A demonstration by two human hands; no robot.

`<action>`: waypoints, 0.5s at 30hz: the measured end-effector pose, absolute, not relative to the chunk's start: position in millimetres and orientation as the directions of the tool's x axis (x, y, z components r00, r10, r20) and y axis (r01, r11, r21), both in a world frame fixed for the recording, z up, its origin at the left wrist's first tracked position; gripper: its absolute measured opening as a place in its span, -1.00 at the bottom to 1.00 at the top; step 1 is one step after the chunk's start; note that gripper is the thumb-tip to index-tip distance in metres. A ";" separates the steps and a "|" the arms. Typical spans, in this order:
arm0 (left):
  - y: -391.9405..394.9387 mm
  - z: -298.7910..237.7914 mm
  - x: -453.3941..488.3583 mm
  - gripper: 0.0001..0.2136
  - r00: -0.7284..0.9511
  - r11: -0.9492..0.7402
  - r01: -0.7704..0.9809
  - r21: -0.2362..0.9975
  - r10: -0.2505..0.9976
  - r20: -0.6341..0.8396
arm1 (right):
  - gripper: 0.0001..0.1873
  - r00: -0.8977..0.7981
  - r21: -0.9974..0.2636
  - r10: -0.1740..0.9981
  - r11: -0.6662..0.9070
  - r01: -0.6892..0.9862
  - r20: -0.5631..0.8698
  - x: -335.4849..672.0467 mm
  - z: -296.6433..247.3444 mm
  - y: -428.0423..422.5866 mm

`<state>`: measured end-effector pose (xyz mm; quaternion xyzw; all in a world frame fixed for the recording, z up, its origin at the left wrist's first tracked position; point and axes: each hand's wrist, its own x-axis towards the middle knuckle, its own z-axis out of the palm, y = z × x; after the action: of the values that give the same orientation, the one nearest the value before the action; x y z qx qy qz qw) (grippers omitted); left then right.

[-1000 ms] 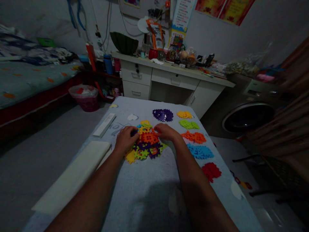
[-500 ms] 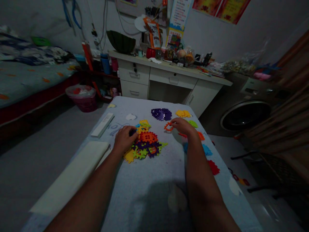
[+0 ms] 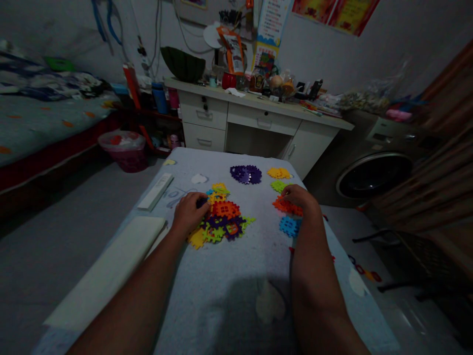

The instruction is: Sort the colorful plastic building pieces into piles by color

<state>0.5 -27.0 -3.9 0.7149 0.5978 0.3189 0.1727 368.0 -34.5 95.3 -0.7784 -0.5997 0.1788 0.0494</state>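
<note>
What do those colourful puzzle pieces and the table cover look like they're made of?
Mixed pile of pieces: probably moulded plastic, given the saturated colours, crisp notched edges and cut-out windows. Table cover: seemingly soft fabric, matte and slightly fuzzy, with no shine.

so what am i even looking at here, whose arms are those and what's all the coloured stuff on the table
There is no machine here. A person wears a camera on the head, looking forward and down, so the two bare arms are their own. The left hand rests on a mixed pile of plastic pieces on a grey table. The right hand lies on an orange pile, one of several single-colour piles: purple, yellow, green, blue. Whether either hand's grip holds a piece cannot be told. Beyond stand a cluttered desk and a washing machine.
</note>
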 end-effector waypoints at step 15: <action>-26.5 -5.0 -0.2 -0.72 0.079 -0.232 0.737 0.634 0.962 0.261 | -0.64 0.220 -0.275 0.972 -0.236 0.932 -0.086 362.6 87.4 -27.9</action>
<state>-0.2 -26.5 -5.0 0.7140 0.5950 0.3262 0.1724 362.6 -27.9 87.4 -0.7767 -0.6128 0.1202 0.0821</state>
